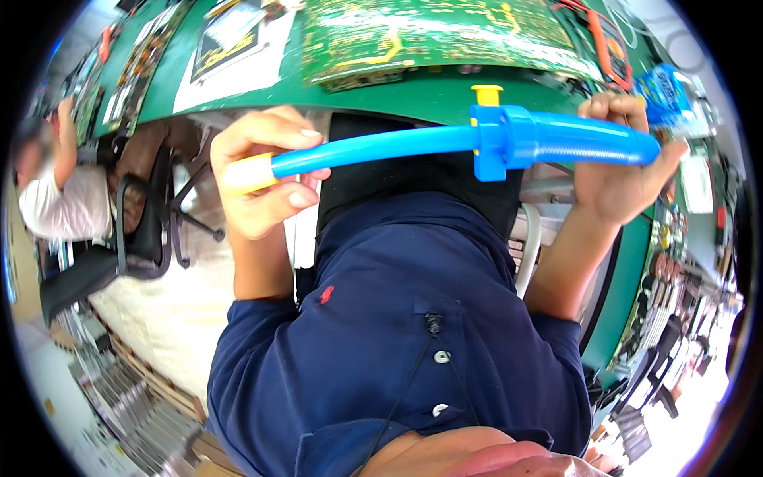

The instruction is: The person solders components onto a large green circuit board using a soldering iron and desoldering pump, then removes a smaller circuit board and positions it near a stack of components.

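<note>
Held level across my front is a blue desoldering pump with a slim barrel, a yellow nozzle end and a yellow button on its blue collar. My left hand pinches the yellow end between thumb and fingers. At the other end my right hand grips the wider guard, where a spring-like ribbed part shows. Some of its fingers are hidden behind the guard, and the thumb lies by its tip. The pump is above my lap, short of the bench edge.
Beyond my hands, a green bench carries a large circuit board, a dark panel on white paper and a red-orange device. A blue packet lies right. At left a person sits near a black chair.
</note>
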`<action>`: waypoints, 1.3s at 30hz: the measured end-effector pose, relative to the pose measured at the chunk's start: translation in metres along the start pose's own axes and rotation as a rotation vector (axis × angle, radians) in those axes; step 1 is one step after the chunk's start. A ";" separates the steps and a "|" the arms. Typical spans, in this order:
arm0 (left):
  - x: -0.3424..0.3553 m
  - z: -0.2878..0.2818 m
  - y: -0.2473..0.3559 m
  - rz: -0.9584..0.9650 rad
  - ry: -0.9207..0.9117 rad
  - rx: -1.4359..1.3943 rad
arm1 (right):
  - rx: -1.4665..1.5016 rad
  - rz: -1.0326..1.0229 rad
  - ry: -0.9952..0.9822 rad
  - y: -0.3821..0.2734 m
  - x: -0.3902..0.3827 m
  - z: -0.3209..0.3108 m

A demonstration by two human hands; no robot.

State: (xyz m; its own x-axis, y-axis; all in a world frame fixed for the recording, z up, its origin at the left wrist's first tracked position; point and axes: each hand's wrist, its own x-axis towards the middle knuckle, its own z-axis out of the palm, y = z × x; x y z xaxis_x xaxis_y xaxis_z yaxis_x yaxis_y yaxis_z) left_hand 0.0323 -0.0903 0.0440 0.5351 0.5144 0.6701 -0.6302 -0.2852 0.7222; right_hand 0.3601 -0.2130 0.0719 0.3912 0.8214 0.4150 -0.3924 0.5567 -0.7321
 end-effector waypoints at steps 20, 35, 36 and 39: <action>-0.003 -0.034 0.035 0.144 0.347 0.282 | -0.388 0.339 -0.442 0.071 -0.023 0.068; 0.011 -0.125 0.002 0.016 0.299 1.569 | -0.568 0.318 -0.493 0.081 -0.029 0.060; 0.015 -0.126 0.007 -0.092 0.302 1.553 | -0.571 0.297 -0.480 0.078 -0.027 0.058; 0.024 -0.134 0.014 -0.297 0.341 1.552 | -0.536 0.218 -0.436 0.069 -0.018 0.054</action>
State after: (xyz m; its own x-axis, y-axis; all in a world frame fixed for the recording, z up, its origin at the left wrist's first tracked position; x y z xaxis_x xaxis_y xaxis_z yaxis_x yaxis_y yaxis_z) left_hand -0.0393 0.0266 0.0474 0.2512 0.7841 0.5676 0.7278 -0.5396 0.4233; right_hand 0.2811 -0.1828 0.0431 -0.0611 0.9436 0.3255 0.0822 0.3297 -0.9405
